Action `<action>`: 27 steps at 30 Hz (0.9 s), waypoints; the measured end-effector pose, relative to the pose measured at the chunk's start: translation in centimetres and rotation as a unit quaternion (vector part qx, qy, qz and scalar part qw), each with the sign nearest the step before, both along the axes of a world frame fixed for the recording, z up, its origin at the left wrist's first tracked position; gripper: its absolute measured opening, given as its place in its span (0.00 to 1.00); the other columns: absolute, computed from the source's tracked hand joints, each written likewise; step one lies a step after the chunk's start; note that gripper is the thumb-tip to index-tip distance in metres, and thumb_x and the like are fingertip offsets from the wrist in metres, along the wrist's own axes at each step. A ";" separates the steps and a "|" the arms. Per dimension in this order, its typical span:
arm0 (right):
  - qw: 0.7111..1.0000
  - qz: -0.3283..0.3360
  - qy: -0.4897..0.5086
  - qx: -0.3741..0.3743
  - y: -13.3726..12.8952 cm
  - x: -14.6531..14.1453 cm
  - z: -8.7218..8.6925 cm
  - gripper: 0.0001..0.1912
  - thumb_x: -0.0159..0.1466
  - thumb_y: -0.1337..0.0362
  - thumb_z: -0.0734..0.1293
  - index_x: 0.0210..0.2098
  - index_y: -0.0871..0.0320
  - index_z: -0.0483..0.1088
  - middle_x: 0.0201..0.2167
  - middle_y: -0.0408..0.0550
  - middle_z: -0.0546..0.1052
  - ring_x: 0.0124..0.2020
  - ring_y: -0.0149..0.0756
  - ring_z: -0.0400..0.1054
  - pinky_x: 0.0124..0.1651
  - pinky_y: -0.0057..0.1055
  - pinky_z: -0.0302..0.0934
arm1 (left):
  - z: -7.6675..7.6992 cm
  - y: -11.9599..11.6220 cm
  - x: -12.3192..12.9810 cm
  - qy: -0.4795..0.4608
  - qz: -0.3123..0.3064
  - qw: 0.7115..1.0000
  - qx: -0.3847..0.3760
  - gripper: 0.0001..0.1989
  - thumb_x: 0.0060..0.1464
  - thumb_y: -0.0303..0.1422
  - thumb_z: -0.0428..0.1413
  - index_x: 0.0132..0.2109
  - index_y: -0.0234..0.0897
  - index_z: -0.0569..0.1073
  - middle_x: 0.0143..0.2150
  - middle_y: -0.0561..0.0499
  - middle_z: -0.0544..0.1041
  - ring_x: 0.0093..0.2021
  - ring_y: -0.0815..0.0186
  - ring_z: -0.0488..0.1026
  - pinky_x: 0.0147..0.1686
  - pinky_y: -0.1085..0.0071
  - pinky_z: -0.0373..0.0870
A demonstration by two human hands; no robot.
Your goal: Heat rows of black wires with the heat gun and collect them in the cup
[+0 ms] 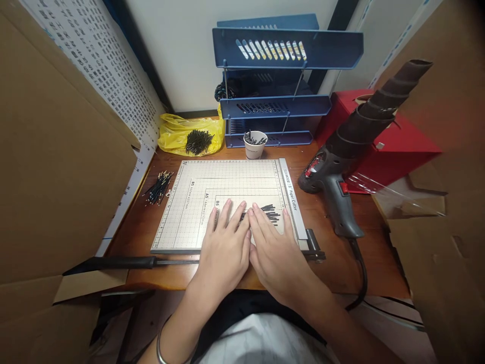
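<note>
Both hands lie flat and open, palms down and fingers spread, side by side on the paper cutter board (pixel 212 202). Neither closes round anything. The left hand (pixel 223 247) and the right hand (pixel 275 247) touch along their inner edges, and their fingertips press on a small cluster of short black tube pieces (pixel 270 212) on the near right part of the board, just beside the cutter's ruled guide bar (pixel 292 199). Some pieces show beyond the right fingertips; the rest are hidden under the fingers.

Judged from how things lie, the work looks partly done. Only this little batch sits on the board, being gathered or lined up against the guide. The cutter's long black handle (pixel 113 263) lies swung out to the left of the board, along the desk's near edge.

Left of the board lies a loose bundle of thin black wires (pixel 159 187). Behind the board stands a white cup (pixel 255 144) holding more black pieces, and a yellow bag (pixel 189 134) carries a further heap. A grey heat gun (pixel 337 172) rests to the right of the board.
</note>
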State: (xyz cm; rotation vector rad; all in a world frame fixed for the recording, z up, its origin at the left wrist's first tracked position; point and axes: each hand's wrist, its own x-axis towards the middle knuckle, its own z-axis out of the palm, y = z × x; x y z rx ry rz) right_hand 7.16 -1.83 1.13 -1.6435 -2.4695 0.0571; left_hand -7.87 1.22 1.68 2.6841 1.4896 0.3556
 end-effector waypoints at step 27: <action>0.912 -0.183 0.313 0.194 1.7 5.8 1.8 0.21 0.60 0.77 0.57 0.43 0.57 0.76 0.35 0.47 0.82 0.36 0.37 0.79 0.42 0.33 0.72 | 0.5 2.7 2.6 -0.081 -0.017 0.996 0.011 0.11 0.66 0.31 0.54 0.52 0.37 0.76 0.70 0.44 0.68 0.74 0.46 0.56 0.71 0.41 0.54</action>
